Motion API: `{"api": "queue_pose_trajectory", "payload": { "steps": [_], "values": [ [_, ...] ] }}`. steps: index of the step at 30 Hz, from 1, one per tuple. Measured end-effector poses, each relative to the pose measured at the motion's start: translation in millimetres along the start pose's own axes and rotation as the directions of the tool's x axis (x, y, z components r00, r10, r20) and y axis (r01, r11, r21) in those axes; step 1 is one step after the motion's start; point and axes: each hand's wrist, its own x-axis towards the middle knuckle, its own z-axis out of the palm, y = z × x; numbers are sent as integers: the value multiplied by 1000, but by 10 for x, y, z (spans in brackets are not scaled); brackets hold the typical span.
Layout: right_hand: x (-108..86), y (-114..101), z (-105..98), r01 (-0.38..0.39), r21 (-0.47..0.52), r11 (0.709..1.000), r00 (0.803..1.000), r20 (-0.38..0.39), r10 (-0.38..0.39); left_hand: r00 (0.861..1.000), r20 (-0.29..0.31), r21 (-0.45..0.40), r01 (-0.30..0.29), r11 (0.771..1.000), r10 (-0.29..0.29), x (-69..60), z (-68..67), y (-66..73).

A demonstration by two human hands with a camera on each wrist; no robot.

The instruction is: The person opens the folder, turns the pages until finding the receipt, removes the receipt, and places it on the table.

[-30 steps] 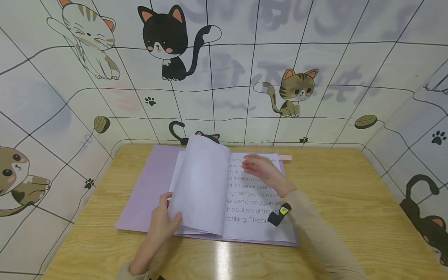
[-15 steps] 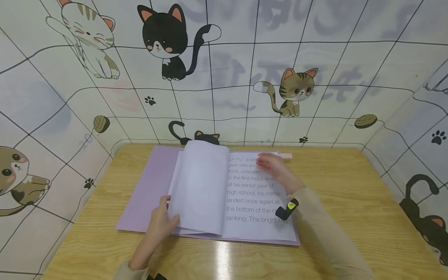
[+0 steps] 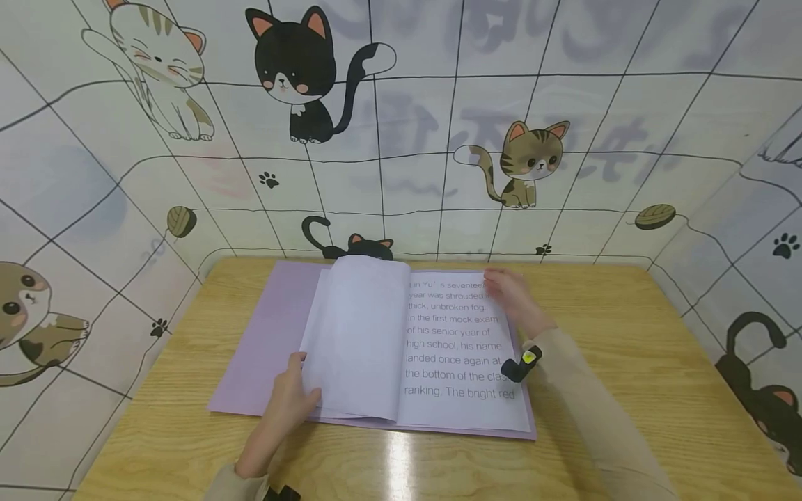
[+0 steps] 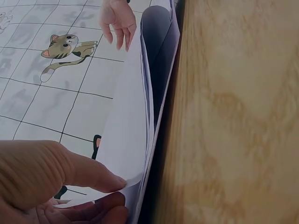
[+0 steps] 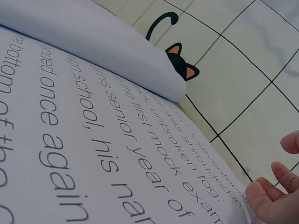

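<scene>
An open book [image 3: 460,410] with a lilac cover [image 3: 269,327] lies on the table. Its right page [image 3: 454,348] carries large printed text, while the turned left page [image 3: 354,334] is blank and bulges upward. My left hand [image 3: 289,393] pinches the turned page at its lower left edge; in the left wrist view the thumb [image 4: 93,175] lies on top and the fingers are underneath. At the upper right corner of the text page is my right hand [image 3: 516,299]. The right wrist view has its fingertips [image 5: 257,193] at the page edge, thumb apart from them.
The wooden table [image 3: 626,362] extends around the book on both sides and in front. Behind it stands a white wall covering [image 3: 413,188] with grid lines and cartoon cats. Black straps with small devices [image 3: 521,363] sit at the wrists.
My right hand has moved rightward across the text page to its upper right corner, uncovering more words. The turned page has settled slightly lower, with my left hand still at its edge.
</scene>
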Motion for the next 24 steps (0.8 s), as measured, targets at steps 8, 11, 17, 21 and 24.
{"api": "queue_pose_trajectory", "payload": {
  "steps": [8,11,17,21,24],
  "values": [
    [43,-32,-116,-11,-18,1000,1000,-19,10,1000,11,23,1,1000,-1,5,2,-3],
    [68,-43,-139,-17,-16,1000,999,-35,16,1000,14,33,3,999,-3,7,7,-7],
    [102,-46,-176,-17,-20,1000,1000,-23,17,999,26,39,29,999,-30,21,38,-43],
    [120,-52,-212,-15,-4,1000,1000,-23,15,999,26,42,39,998,-40,27,52,-60],
    [134,-65,-238,-22,-5,1000,999,-27,22,999,25,45,33,998,-34,32,48,-51]
  ]
}}
